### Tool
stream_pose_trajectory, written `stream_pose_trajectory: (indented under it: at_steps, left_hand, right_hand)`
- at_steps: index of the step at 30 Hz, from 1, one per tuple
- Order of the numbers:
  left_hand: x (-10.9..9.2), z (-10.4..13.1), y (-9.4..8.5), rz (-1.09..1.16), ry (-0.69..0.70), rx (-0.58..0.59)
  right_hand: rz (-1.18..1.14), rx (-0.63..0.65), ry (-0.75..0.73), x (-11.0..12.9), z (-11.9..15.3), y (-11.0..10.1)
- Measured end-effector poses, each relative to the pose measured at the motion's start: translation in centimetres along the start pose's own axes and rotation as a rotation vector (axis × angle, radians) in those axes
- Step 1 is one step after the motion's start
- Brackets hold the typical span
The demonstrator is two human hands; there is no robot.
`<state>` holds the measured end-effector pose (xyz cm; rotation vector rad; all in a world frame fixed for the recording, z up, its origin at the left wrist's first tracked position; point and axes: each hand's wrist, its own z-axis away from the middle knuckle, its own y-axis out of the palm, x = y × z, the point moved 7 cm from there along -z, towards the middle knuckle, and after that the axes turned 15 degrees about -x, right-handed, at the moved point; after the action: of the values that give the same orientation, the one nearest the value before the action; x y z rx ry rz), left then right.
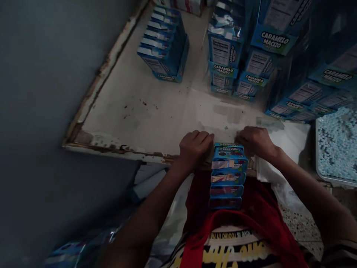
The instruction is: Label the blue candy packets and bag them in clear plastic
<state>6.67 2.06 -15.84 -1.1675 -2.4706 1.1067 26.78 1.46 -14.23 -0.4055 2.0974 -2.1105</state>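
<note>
A row of several small blue candy boxes [228,176] stands at the table's front edge, close against my body. Lettering on the boxes reads "Caramelo Macizo". My left hand [195,147] is closed, its fingers curled beside the far left corner of the row. On the other side, my right hand [256,141] is also closed, with fingertips pinched near the far right corner. What lies between the fingers of either hand is hidden or too small to make out. Under my right wrist hang whitish sheets or film [267,167].
Another filled display box [164,46] stands on the worn white table [134,123]. Wrapped stacks of blue boxes [223,56] fill the back right. A clear bin [337,145] of pale blue pieces sits at right. A dark wall [36,93] borders the left.
</note>
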Motion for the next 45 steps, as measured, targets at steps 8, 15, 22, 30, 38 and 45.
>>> stream_pose_trajectory:
  at_steps: [8,15,22,30,38,45]
  left_hand:
    - [-0.6,-2.4,-1.1,0.03,-0.246,0.401]
    - [-2.0,-4.5,-6.4,-0.045,-0.241,0.079]
    - [-3.7,-3.0,-10.0,0.113,-0.394,-0.203]
    - [-3.1,-2.9,-10.9,0.244,-0.607,-0.238]
    - [-5.9,0.1,-11.8,0.01,-0.408,-0.639]
    - [-4.3,4.7,-9.4,-0.047,-0.381,-0.567]
  right_hand:
    - [-0.18,0.03,0.309,-0.4,1.5,-2.0]
    - [-0.259,-0.092,0.316,1.0,1.3,-5.7]
    - [-0.282,-0.368,0.3,3.8,5.5,-9.7]
    - [-0.088,-0.816,0.285,7.0,7.8,-11.2]
    - [-0.031,-1.062,-0.078,8.4,11.4,-8.5]
    - [-0.179,-0.946,-0.025,6.6,11.2,-4.2]
